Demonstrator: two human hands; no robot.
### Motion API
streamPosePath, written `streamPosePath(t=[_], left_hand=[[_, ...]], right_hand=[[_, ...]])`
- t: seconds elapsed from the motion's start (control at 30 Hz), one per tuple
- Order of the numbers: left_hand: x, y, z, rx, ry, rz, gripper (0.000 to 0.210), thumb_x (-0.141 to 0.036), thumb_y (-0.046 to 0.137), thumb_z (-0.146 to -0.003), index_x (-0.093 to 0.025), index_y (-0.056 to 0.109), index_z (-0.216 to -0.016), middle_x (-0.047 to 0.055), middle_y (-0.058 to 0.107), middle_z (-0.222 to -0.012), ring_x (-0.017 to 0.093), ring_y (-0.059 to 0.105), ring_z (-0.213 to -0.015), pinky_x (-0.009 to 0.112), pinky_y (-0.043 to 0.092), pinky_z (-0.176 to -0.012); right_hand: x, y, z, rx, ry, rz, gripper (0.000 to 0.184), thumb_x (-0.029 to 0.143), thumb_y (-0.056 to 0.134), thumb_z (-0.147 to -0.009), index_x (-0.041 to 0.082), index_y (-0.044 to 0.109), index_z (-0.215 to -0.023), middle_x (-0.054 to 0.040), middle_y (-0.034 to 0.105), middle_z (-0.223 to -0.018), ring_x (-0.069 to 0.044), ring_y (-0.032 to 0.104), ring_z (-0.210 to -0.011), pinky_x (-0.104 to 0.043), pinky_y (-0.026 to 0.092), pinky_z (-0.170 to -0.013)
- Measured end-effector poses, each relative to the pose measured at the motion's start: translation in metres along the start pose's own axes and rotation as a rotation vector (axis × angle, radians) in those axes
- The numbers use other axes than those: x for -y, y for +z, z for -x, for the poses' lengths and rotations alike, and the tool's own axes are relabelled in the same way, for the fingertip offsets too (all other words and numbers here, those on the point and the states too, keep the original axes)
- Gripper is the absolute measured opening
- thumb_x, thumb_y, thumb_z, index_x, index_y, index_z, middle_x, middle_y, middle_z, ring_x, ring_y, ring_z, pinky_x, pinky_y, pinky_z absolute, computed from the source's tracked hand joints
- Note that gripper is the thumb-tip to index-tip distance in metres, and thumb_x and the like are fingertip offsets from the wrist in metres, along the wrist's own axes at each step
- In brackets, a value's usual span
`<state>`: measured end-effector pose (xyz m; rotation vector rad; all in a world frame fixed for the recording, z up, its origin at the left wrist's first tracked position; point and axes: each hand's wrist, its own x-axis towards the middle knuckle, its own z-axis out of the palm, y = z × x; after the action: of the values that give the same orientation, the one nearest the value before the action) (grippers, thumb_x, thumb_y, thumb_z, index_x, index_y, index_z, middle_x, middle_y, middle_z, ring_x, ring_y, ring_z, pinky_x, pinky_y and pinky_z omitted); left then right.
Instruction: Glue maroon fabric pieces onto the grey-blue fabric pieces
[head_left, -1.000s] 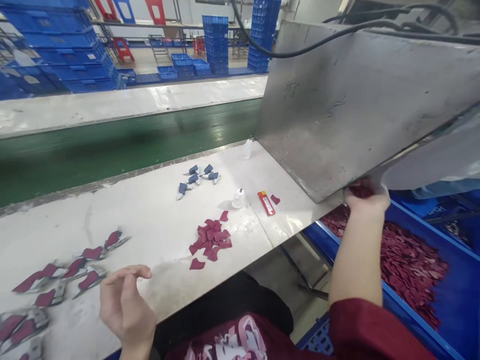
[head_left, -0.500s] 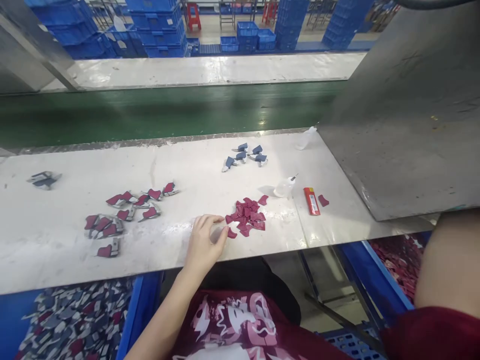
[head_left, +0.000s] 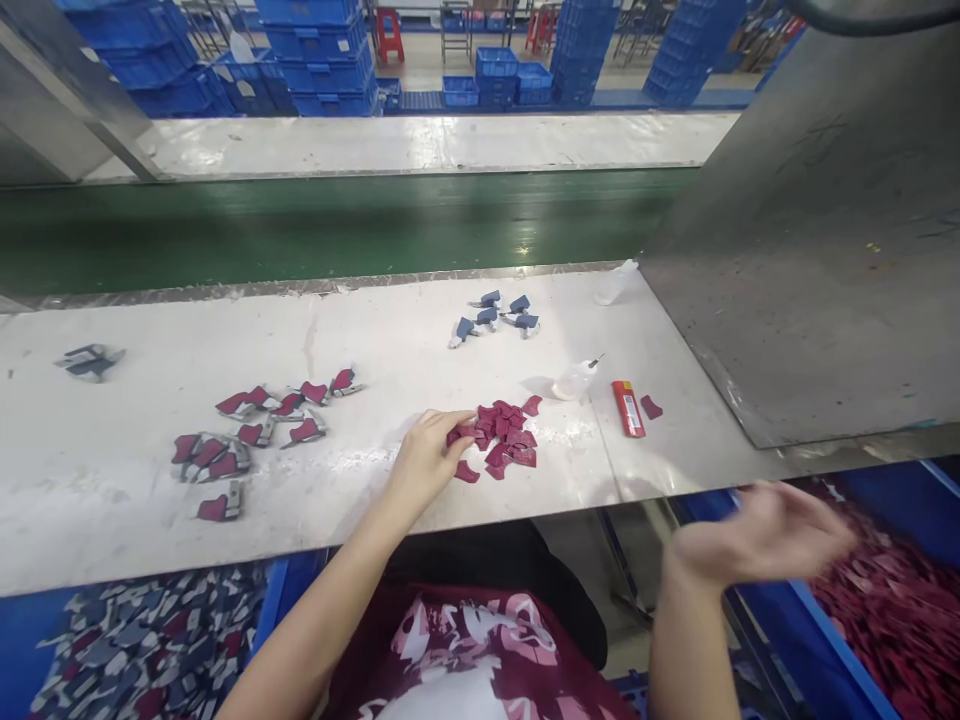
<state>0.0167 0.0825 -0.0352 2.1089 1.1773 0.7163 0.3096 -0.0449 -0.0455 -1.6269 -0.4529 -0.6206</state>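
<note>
My left hand (head_left: 429, 455) is at the left edge of a small pile of dark red cut pieces (head_left: 506, 430), its thumb and fingers closed around one piece (head_left: 454, 436). A single red piece (head_left: 466, 472) lies just below the fingertips. Blurred by motion, my right hand (head_left: 761, 535) hangs over the near edge of a blue bin filled with similar red pieces (head_left: 892, 600); its fingers look curled, but whether they hold anything is not visible. A clear bottle with a thin nozzle (head_left: 574, 381) stands behind the pile, and a red lighter-like packet (head_left: 628, 409) lies to its right.
Grey parts with red faces (head_left: 217, 455) lie in clusters at left, and several blue-faced parts (head_left: 487, 318) sit farther back. A second bottle (head_left: 616, 283) stands near a metal panel (head_left: 825, 220). Beyond runs a green belt (head_left: 375, 225). A lower-left bin holds mixed parts (head_left: 142, 640).
My left hand has moved slightly right and closed on a red piece at the pile's edge. My right hand has come into view from the right, over the bin.
</note>
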Motion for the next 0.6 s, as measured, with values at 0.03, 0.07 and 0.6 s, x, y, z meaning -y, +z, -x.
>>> streamPosePath(t=[0.03, 0.07, 0.6], left_hand=[[0.002, -0.008, -0.003, 0.021, -0.004, 0.021, 0.026, -0.021, 0.065, -0.088, -0.025, 0.069, -0.114, 0.005, 0.076, -0.102, 0.024, 0.069, -0.095, 0.039, 0.054, -0.088], [0.004, -0.016, -0.008, 0.04, -0.007, 0.033, 0.025, -0.026, 0.065, -0.089, -0.025, 0.069, -0.114, 0.006, 0.076, -0.104, 0.024, 0.07, -0.095, 0.039, 0.054, -0.088], [0.018, -0.023, -0.113, -0.033, -0.095, -0.311, 0.034, -0.014, 0.042, -0.094, -0.015, 0.056, -0.125, 0.014, 0.071, -0.102, 0.029, 0.066, -0.099, 0.039, 0.049, -0.087]], right_hand=[[0.013, 0.003, 0.015, 0.23, -0.125, -0.054, 0.018, 0.04, 0.058, -0.083, 0.024, 0.063, -0.091, -0.0088, 0.058, -0.089, -0.029, 0.06, -0.087, -0.055, 0.048, -0.082], [0.025, 0.007, 0.026, 0.466, -0.247, -0.083, 0.016, 0.036, 0.065, -0.082, 0.024, 0.065, -0.092, -0.0082, 0.06, -0.093, -0.028, 0.061, -0.09, -0.052, 0.049, -0.083], [0.05, 0.074, 0.053, 1.134, -0.228, 0.063, 0.049, 0.039, 0.05, -0.095, 0.024, 0.056, -0.141, -0.0192, 0.041, -0.14, -0.042, 0.022, -0.144, -0.069, 0.032, -0.109]])
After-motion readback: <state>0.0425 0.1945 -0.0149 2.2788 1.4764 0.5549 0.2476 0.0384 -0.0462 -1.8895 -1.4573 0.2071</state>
